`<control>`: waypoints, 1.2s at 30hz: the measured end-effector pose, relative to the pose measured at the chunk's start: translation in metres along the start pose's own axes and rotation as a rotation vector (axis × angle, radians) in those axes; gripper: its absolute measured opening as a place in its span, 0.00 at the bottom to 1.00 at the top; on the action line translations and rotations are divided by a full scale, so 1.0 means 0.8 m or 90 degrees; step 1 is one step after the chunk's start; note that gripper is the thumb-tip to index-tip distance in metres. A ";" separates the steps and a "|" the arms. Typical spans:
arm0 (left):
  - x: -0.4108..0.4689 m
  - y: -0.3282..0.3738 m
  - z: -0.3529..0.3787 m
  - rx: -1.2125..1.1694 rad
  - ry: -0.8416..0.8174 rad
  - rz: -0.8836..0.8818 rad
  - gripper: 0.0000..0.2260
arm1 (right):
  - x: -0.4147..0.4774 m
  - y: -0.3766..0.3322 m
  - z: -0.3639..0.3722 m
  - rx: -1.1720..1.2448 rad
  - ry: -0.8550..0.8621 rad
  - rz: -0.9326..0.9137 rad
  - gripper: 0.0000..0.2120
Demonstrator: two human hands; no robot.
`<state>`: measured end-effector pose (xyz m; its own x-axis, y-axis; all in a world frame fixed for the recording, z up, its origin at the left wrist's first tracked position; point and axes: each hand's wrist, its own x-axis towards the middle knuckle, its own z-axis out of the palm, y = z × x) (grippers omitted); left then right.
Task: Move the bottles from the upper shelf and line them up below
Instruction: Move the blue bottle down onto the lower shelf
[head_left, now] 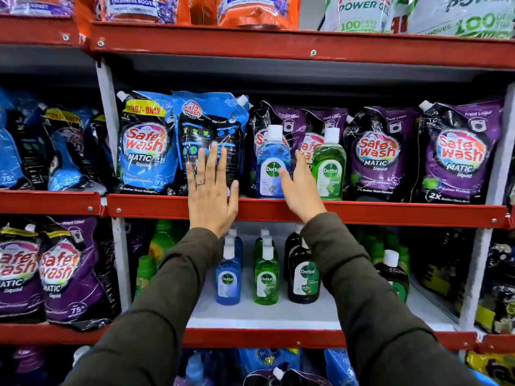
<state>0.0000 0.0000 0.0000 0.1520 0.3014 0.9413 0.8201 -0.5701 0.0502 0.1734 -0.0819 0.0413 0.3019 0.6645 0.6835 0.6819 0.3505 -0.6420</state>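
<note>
Bright, even light (edges bowed, blurry).

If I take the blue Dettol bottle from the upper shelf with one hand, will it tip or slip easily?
The blue Dettol bottle is tall and narrow at the shelf's front edge, so a sideways push would probably tip it. It looks full, likely heavy for its size. Its smooth plastic may be slippery, so grip the body. The right hand is open close by.
</note>
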 end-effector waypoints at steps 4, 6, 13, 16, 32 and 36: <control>-0.003 -0.013 0.014 0.035 -0.009 -0.010 0.31 | 0.018 0.004 0.001 0.048 -0.042 0.071 0.21; -0.002 -0.014 0.020 0.033 -0.005 -0.001 0.31 | 0.022 0.005 0.003 0.076 -0.042 0.093 0.20; -0.002 -0.018 0.023 0.050 0.004 0.007 0.30 | 0.020 -0.008 0.007 0.177 0.009 0.079 0.19; -0.003 -0.020 0.023 0.053 -0.008 0.008 0.30 | 0.017 -0.020 0.001 0.207 0.038 0.069 0.20; -0.082 -0.011 0.004 -0.051 0.019 0.016 0.29 | -0.079 -0.001 0.015 0.247 0.019 0.056 0.16; -0.099 -0.004 0.015 -0.104 -0.017 0.003 0.30 | -0.102 0.018 0.019 0.250 0.016 0.088 0.16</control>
<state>-0.0078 -0.0132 -0.0786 0.1722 0.3172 0.9326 0.7188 -0.6878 0.1013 0.1488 -0.1213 -0.0293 0.3930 0.7080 0.5867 0.3294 0.4873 -0.8087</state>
